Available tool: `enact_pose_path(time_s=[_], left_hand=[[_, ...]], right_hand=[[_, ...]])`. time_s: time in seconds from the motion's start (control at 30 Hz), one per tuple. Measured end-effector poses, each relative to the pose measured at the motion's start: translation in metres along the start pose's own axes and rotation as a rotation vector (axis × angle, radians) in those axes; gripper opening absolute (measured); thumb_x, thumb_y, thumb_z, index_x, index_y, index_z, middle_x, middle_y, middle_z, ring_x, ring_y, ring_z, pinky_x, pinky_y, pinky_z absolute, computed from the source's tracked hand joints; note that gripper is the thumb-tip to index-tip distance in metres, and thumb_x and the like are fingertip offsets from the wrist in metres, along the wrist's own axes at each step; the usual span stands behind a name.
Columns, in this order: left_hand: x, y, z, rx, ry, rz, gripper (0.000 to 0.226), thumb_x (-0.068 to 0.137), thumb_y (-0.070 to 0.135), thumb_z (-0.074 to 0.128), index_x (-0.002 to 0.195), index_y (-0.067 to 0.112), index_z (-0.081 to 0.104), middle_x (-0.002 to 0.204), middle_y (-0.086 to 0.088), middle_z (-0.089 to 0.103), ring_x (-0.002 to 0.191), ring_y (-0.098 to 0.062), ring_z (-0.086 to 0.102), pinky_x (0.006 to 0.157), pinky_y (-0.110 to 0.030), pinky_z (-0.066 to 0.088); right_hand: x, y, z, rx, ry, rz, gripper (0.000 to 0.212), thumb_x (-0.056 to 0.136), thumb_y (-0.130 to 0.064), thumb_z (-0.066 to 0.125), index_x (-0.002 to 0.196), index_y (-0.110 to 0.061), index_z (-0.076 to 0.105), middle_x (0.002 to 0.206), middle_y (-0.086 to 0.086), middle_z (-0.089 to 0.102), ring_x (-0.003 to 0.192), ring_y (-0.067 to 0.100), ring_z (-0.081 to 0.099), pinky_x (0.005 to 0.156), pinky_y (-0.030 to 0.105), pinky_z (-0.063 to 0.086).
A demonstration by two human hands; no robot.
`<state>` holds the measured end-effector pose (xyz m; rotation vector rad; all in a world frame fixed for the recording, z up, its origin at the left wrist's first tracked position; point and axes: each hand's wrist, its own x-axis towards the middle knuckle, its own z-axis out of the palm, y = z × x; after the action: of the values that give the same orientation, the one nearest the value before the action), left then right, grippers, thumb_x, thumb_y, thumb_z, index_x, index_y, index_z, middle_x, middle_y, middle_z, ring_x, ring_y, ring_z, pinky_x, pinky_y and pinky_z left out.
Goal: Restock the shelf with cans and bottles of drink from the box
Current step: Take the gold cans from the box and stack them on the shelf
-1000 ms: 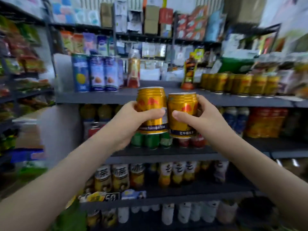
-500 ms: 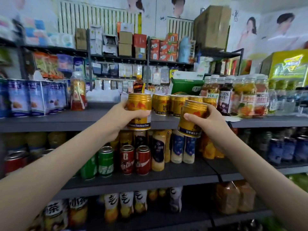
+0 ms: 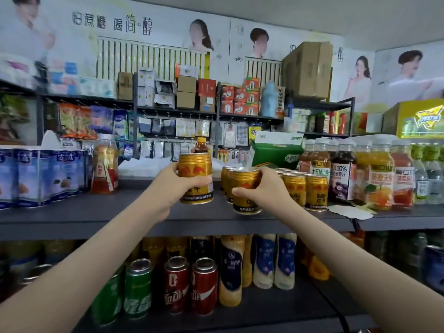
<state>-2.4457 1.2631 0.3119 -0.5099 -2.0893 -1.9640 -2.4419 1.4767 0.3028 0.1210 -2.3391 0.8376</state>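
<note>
My left hand (image 3: 171, 188) grips a gold drink can (image 3: 195, 175) upright, held just above the dark grey shelf (image 3: 101, 212). My right hand (image 3: 266, 191) grips a second gold can (image 3: 246, 188), whose base sits at or just over the shelf board near its front edge. Right behind and to the right of that can stands a group of several matching gold cans (image 3: 305, 188). The supply box is out of sight.
Blue cartons (image 3: 43, 174) and an orange bottle (image 3: 104, 167) stand at the shelf's left; juice bottles (image 3: 374, 174) at the right. A paper scrap (image 3: 348, 211) lies on the shelf. Bare shelf lies between the orange bottle and the cans. Green and red cans (image 3: 173, 287) fill the shelf below.
The view has swung up and nearer to the shelf. Both hands have carried their cans forward to the shelf top; the right can has dropped beside the gold group.
</note>
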Motion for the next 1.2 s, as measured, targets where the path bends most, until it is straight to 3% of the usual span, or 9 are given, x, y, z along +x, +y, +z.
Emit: enact_pose_path(time_s=[0.17, 0.37, 0.47, 0.6, 0.7, 0.8, 0.93, 1.07, 1.2], left_hand=[[0.029, -0.012, -0.001, -0.013, 0.017, 0.0, 0.044, 0.066, 0.02, 0.085, 0.099, 0.026, 0.058, 0.105, -0.001, 0.068, 0.101, -0.021, 0.063, 0.099, -0.047, 0.047], [0.048, -0.023, 0.009, -0.009, -0.036, 0.007, 0.039, 0.068, 0.018, 0.083, 0.093, 0.03, 0.055, 0.098, 0.007, 0.064, 0.094, -0.011, 0.061, 0.092, -0.037, 0.046], [0.052, -0.033, 0.013, -0.005, -0.052, -0.015, 0.043, 0.067, 0.019, 0.084, 0.096, 0.029, 0.055, 0.101, 0.006, 0.065, 0.096, -0.012, 0.061, 0.09, -0.036, 0.046], [0.054, -0.04, 0.014, 0.021, -0.054, -0.032, 0.045, 0.067, 0.02, 0.085, 0.098, 0.031, 0.054, 0.1, 0.008, 0.064, 0.092, -0.007, 0.059, 0.072, -0.026, 0.044], [0.052, -0.04, 0.011, 0.048, -0.04, -0.031, 0.048, 0.066, 0.02, 0.085, 0.103, 0.03, 0.056, 0.102, 0.007, 0.065, 0.094, -0.008, 0.06, 0.075, -0.027, 0.044], [0.05, -0.029, 0.015, 0.085, -0.022, 0.009, 0.051, 0.067, 0.021, 0.084, 0.109, 0.027, 0.056, 0.103, 0.009, 0.064, 0.094, -0.006, 0.06, 0.074, -0.025, 0.045], [0.053, -0.001, 0.033, 0.188, -0.03, 0.149, 0.052, 0.067, 0.028, 0.084, 0.11, 0.029, 0.056, 0.101, 0.013, 0.064, 0.092, -0.003, 0.06, 0.072, -0.021, 0.047], [0.063, 0.03, 0.068, 0.323, -0.008, 0.297, 0.058, 0.062, 0.038, 0.085, 0.112, 0.03, 0.056, 0.104, 0.012, 0.065, 0.096, -0.007, 0.062, 0.084, -0.03, 0.053], [0.087, 0.051, 0.11, 0.385, -0.016, 0.393, 0.068, 0.062, 0.045, 0.083, 0.121, 0.028, 0.054, 0.107, 0.011, 0.063, 0.097, -0.008, 0.061, 0.085, -0.031, 0.054]], right_hand=[[0.012, 0.008, 0.018, -0.074, -0.025, -0.143, 0.083, 0.074, -0.046, 0.075, 0.14, -0.023, 0.029, 0.134, 0.007, 0.046, 0.105, 0.016, 0.047, 0.088, 0.027, 0.041], [0.031, 0.018, 0.021, -0.76, 0.116, -0.233, 0.073, 0.082, -0.072, 0.044, 0.134, -0.021, 0.041, 0.138, 0.005, 0.042, 0.13, 0.027, 0.029, 0.104, 0.043, 0.021], [0.039, 0.023, 0.022, -0.763, 0.09, -0.301, 0.069, 0.082, -0.071, 0.044, 0.128, -0.019, 0.044, 0.136, 0.001, 0.045, 0.129, 0.024, 0.031, 0.106, 0.043, 0.015], [0.046, 0.027, 0.022, -0.687, 0.034, -0.306, 0.07, 0.081, -0.071, 0.047, 0.128, -0.021, 0.043, 0.136, -0.002, 0.048, 0.13, 0.021, 0.033, 0.109, 0.042, 0.011], [0.049, 0.031, 0.015, -0.679, -0.024, -0.335, 0.069, 0.08, -0.071, 0.047, 0.13, -0.024, 0.044, 0.136, -0.005, 0.046, 0.132, 0.018, 0.03, 0.11, 0.041, 0.007], [0.053, 0.025, 0.0, -0.444, -0.08, -0.386, 0.066, 0.082, -0.067, 0.048, 0.136, -0.031, 0.04, 0.14, -0.009, 0.041, 0.132, 0.014, 0.027, 0.11, 0.041, 0.014], [0.061, -0.003, -0.032, 0.204, -0.279, -0.3, 0.067, 0.076, -0.06, 0.055, 0.135, -0.032, 0.044, 0.128, -0.013, 0.052, 0.115, 0.003, 0.05, 0.098, 0.027, 0.042], [0.079, -0.009, -0.061, 0.386, -0.44, -0.272, 0.053, 0.074, -0.047, 0.064, 0.123, -0.03, 0.052, 0.116, -0.007, 0.063, 0.101, 0.007, 0.064, 0.086, 0.023, 0.052], [0.106, 0.006, -0.094, 0.477, -0.413, -0.235, 0.056, 0.069, -0.032, 0.073, 0.12, -0.015, 0.058, 0.113, 0.003, 0.067, 0.098, 0.014, 0.067, 0.08, 0.024, 0.056]])
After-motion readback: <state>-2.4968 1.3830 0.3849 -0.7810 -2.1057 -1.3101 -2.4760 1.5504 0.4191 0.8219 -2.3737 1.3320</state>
